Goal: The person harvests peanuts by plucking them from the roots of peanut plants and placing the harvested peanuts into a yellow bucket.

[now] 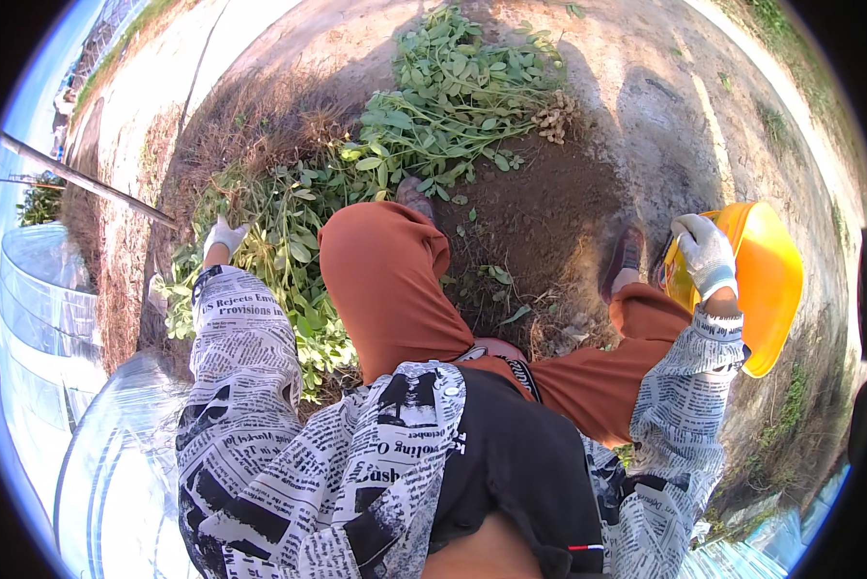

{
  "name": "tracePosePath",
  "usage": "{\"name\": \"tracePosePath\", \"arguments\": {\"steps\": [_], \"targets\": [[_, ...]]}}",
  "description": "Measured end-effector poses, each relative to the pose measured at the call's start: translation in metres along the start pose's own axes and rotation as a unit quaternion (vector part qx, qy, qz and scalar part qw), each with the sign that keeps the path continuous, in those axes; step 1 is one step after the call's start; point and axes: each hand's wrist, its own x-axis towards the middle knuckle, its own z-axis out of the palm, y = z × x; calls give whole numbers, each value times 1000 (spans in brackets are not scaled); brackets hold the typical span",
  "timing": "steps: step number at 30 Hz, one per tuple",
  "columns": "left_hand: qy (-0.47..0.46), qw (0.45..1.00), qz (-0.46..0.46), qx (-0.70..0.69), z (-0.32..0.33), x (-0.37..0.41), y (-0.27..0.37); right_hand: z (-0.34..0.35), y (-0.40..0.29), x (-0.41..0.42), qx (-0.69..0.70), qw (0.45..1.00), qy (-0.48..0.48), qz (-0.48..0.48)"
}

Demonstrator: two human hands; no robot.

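Observation:
My left hand [226, 237], in a whitish work glove, is stretched out at the left over the edge of a heap of leafy green peanut plants [296, 250]. Its thumb and finger are spread, and nothing shows between them. At the right my right hand [705, 250], gloved too, has its bent fingers over the rim of a yellow plastic tub [770, 282]. The fingertips are partly hidden. Ahead of my feet lies another pile of peanut plants [462, 94], with a cluster of pale peanut pods [555, 117] at its right end.
Loose dark soil [535, 195] with scattered leaves lies between my shoes. Dry brown grass [260, 108] borders the plants. A wooden pole [86, 177] slants in from the left, near plastic-covered tunnels [115, 434]. Pale bare ground [665, 137] stretches beyond my right foot.

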Motion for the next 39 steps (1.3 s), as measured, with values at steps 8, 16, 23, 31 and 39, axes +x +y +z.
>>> {"name": "tracePosePath", "arguments": {"steps": [8, 16, 23, 31, 39], "targets": [[7, 995, -19, 98, -77, -43, 81, -12, -18, -5, 8, 1000, -16, -21], [69, 977, 194, -61, -42, 22, 195, -27, -56, -6, 54, 997, -2, -56], [65, 962, 137, -226, 37, 91, 240, -23, -44, 3, 47, 998, -27, -16], [74, 983, 94, -140, 63, 93, 278, -22, -37, 20, 32, 996, -73, 34], [81, 986, 104, -98, 60, 65, 271, -22, -41, 16, 46, 996, -80, 12]]}}
